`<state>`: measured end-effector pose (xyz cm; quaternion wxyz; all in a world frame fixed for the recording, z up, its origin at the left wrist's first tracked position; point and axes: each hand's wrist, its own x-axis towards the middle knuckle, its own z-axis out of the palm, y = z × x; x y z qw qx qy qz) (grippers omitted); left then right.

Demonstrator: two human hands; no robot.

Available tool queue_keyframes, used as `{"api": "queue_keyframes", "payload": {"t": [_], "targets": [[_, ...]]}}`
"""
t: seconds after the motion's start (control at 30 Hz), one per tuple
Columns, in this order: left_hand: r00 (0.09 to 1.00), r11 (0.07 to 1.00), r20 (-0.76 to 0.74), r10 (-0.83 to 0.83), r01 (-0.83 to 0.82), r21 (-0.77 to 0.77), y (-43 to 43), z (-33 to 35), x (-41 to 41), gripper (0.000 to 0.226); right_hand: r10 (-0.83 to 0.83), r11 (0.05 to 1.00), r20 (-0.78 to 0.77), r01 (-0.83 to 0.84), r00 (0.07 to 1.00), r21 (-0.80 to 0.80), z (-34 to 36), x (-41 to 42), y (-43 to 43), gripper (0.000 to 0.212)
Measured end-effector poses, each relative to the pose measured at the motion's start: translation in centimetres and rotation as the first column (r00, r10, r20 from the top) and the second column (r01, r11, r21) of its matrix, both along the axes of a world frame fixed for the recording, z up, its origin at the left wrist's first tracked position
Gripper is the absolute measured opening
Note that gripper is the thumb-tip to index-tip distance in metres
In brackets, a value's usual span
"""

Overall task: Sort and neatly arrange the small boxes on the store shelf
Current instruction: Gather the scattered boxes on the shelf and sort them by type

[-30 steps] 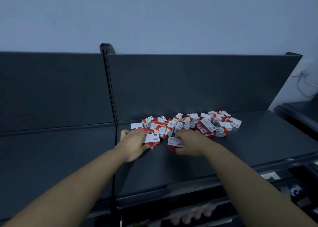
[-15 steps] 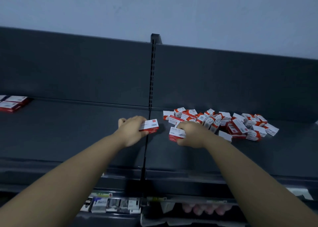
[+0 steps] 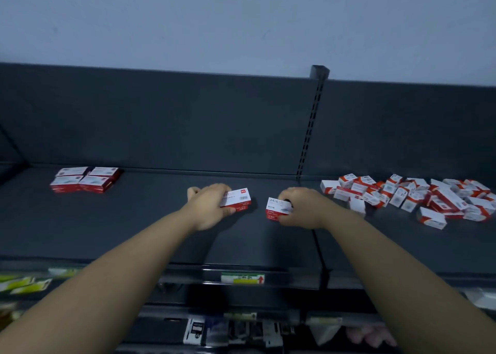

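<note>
My left hand (image 3: 208,206) grips a flat red-and-white box (image 3: 237,200) just above the dark shelf (image 3: 150,233). My right hand (image 3: 303,207) holds a smaller red-and-white box (image 3: 276,208) marked 24/6, close beside the left one. A loose heap of several small red-and-white boxes (image 3: 418,196) lies on the shelf section to the right. At the far left a neat block of larger red-and-white boxes (image 3: 84,179) sits near the back panel.
A slotted upright post (image 3: 311,128) divides the two shelf sections. A green and yellow price label (image 3: 243,278) sits on the shelf's front edge. Lower shelves hold packaged goods (image 3: 233,332), with green packets (image 3: 25,284) at the lower left.
Both hands have carried their boxes left, off the heap and past the upright post onto the left shelf section. The view has swung left, so the neat block at the far left now shows.
</note>
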<state>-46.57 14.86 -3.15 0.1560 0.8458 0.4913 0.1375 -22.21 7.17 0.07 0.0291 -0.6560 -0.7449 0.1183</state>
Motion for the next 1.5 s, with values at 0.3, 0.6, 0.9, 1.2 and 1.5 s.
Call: {"api": "queue_keyframes", "payload": {"t": [0.3, 0.6, 0.9, 1.2, 1.5], "targets": [[0.999, 1.0, -0.04, -0.018, 0.017, -0.019, 3.7, -1.3, -11.8, 0.029, -0.003, 1.0, 0.005, 0.003, 1.0, 0.002, -1.3, -12.1, 2.9, 0.023], [0.996, 0.998, 0.067, 0.062, -0.061, -0.028, 5.2, -1.9, -16.1, 0.029, 0.069, 0.998, 0.028, -0.069, 0.997, 0.002, -1.6, -16.1, 8.0, 0.027], [0.977, 0.982, 0.102, 0.188, -0.184, -0.051, 6.9, -2.2, -22.0, 0.027, 0.191, 0.982, 0.033, -0.191, 0.981, -0.004, -1.2, -21.7, 13.0, 0.022], [0.993, 0.993, 0.05, 0.103, -0.1, -0.069, 10.2, -5.3, -28.2, 0.024, 0.172, 0.984, 0.079, -0.168, 0.982, -0.057, -2.7, -28.7, 15.5, 0.039], [0.999, 1.0, -0.039, -0.017, 0.016, -0.012, 15.0, -6.2, -36.5, 0.036, 0.092, 0.993, 0.043, -0.088, 0.995, -0.08, -4.1, -37.2, 19.0, 0.039]]}}
